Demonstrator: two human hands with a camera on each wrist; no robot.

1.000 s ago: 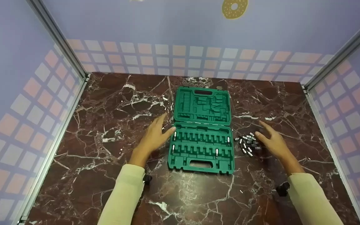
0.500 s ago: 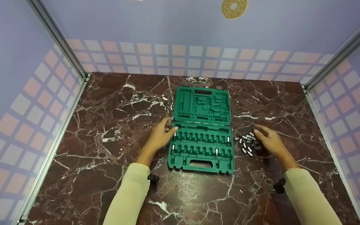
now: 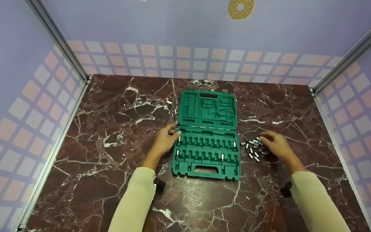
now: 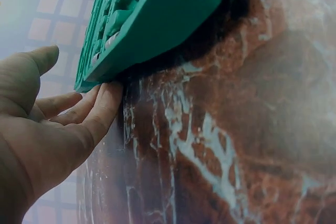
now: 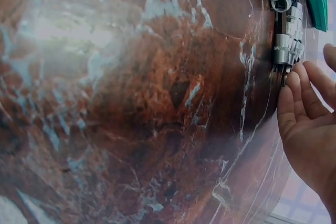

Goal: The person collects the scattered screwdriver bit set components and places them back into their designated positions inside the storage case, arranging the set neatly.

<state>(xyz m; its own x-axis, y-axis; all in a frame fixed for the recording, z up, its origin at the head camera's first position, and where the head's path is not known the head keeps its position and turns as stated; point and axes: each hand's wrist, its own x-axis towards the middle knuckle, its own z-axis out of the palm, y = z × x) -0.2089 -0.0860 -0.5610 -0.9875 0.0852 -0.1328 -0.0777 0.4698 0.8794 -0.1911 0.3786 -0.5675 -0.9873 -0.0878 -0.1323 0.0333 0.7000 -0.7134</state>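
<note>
A green plastic socket case (image 3: 207, 166) lies unfolded on the table, with rows of slots in its near half. A few chrome sockets (image 3: 222, 157) stand in those slots. My left hand (image 3: 165, 139) is at the case's left edge; in the left wrist view its fingers (image 4: 107, 103) reach the case's lower edge while the thumb stays apart. Right of the case, a loose pile of metal sockets (image 3: 252, 148) lies on the table. My right hand (image 3: 276, 145) is at the pile's right side, fingertips right by the sockets (image 5: 285, 51), thumb held apart from the fingers.
The dark red marbled tabletop (image 3: 204, 206) carries everything. Panels with printed squares (image 3: 201, 53) enclose the back and both sides, with metal posts (image 3: 72, 58) at the corners. The case's other half (image 3: 208, 109) lies flat toward the back.
My left hand has drawn its fingers in at the case's left edge. My right hand has moved slightly left and lower, onto the pile's edge. The case has stayed put.
</note>
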